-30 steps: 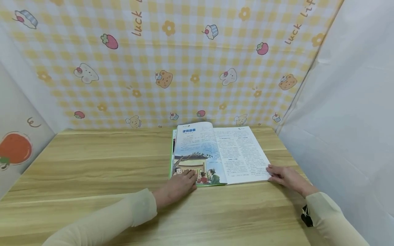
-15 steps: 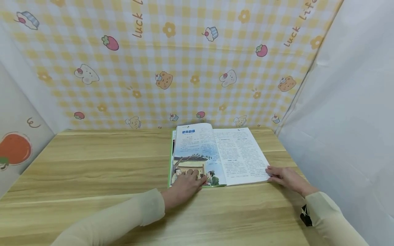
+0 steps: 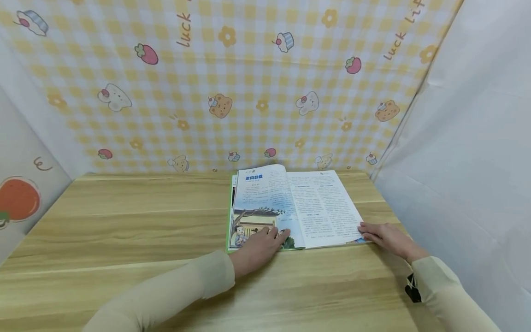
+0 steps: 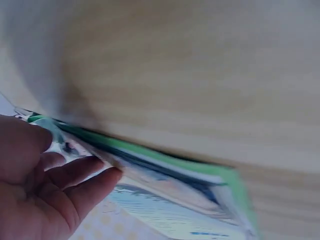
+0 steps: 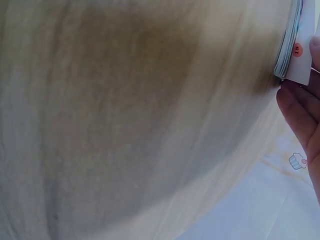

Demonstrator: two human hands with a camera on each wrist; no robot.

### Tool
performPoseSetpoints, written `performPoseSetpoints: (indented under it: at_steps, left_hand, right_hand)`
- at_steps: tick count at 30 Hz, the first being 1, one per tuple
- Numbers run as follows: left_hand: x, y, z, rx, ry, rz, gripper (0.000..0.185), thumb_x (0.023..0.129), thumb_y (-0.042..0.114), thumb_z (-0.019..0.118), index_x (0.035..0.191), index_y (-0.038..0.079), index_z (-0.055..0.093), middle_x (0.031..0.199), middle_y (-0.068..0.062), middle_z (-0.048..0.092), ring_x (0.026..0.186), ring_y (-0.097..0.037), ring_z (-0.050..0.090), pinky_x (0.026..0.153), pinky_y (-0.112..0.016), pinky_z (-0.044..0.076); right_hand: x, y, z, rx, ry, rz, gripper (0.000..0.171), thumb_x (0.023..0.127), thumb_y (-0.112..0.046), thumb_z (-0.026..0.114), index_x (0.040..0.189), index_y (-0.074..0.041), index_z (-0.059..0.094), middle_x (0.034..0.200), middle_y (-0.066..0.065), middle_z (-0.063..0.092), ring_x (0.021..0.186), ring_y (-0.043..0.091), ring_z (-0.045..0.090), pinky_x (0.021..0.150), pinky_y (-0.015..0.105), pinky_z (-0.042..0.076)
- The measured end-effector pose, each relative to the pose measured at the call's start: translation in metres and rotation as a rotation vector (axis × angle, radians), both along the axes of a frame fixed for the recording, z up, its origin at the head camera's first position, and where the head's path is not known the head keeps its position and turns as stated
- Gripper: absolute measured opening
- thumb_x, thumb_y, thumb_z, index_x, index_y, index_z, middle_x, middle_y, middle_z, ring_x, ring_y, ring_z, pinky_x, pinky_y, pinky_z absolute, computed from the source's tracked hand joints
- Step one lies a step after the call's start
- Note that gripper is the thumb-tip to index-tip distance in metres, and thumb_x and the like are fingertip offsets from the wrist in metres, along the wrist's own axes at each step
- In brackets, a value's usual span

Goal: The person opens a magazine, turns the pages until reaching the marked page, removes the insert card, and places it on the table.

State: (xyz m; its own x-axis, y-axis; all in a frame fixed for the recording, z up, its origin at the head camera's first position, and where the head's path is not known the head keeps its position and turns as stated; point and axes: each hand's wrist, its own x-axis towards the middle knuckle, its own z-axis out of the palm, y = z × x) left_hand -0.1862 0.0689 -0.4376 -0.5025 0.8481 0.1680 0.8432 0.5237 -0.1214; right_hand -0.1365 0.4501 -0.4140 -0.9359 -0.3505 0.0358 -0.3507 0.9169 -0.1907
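Book: open illustrated paperback w/ green cover edge (image 3: 290,207), flat on light wood-grain table (image 3: 124,221), toward the 1 o'clock part of the tabletop, near the checked yellow backdrop (image 3: 249,92).
Long axis: spine runs 12–6 o'clock; pages spread 9–3.
Left hand (image 3: 259,249): fingers straight, lying flat on the picture page at the book's 6–7 o'clock corner; presses, grips nothing.
Right hand (image 3: 383,237): at the book's 4 o'clock corner; fingertips at the lower page corner, which sits slightly raised. Pinch vs. plain touch: cannot tell.
Nearer hand: right, for the free page edge; left sits nearer the spine.
Head view: shows both hands and the full spread.
Left wrist view: blurred; fingers (image 4: 85,185) along the page stack, green cover beneath.
Right wrist view: page-stack edge (image 5: 290,45) w/ orange page-number dot, fingers (image 5: 300,115) just beside it.
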Motion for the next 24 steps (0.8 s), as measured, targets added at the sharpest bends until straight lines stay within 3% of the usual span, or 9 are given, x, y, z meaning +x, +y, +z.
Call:
performPoseSetpoints:
  at_steps: [5,9,16,24]
  left_hand:
    - [0.002,0.008,0.005,-0.048,0.026,0.038,0.044,0.091,0.003,0.053,0.133,0.017,0.050,0.104,-0.011,0.060,0.091,-0.023,0.061,0.062,-0.027,0.054]
    - [0.001,0.014,0.006,-0.065,0.005,0.050,0.037,0.093,0.005,0.053,0.128,0.016,0.055,0.116,-0.009,0.055,0.104,-0.023,0.057,0.066,-0.028,0.055]
    - [0.000,0.030,0.008,-0.202,-0.084,0.068,0.039,0.095,0.005,0.049,0.134,0.005,0.051,0.140,-0.009,0.048,0.121,-0.025,0.053,0.092,-0.029,0.049]
    - [0.001,0.033,0.009,-0.209,-0.009,0.050,0.035,0.094,0.007,0.051,0.129,0.002,0.056,0.130,-0.011,0.056,0.110,-0.023,0.059,0.082,-0.025,0.054]
  right_hand:
    - [0.000,0.000,-0.002,0.012,0.043,0.011,0.028,0.087,-0.004,0.062,0.114,0.001,0.066,0.114,0.022,0.064,0.100,0.038,0.064,0.079,0.043,0.053]
    - [0.001,0.001,-0.004,0.012,0.048,-0.006,0.027,0.087,-0.002,0.062,0.113,-0.001,0.067,0.113,0.021,0.065,0.099,0.036,0.064,0.077,0.042,0.053]
    - [0.001,0.002,-0.008,-0.022,0.057,-0.023,0.024,0.087,-0.001,0.062,0.110,-0.003,0.069,0.113,0.021,0.065,0.100,0.037,0.064,0.078,0.042,0.053]
    - [0.005,0.004,-0.014,-0.036,0.150,0.005,0.018,0.082,0.001,0.066,0.098,-0.007,0.072,0.108,0.018,0.068,0.098,0.035,0.065,0.078,0.043,0.053]
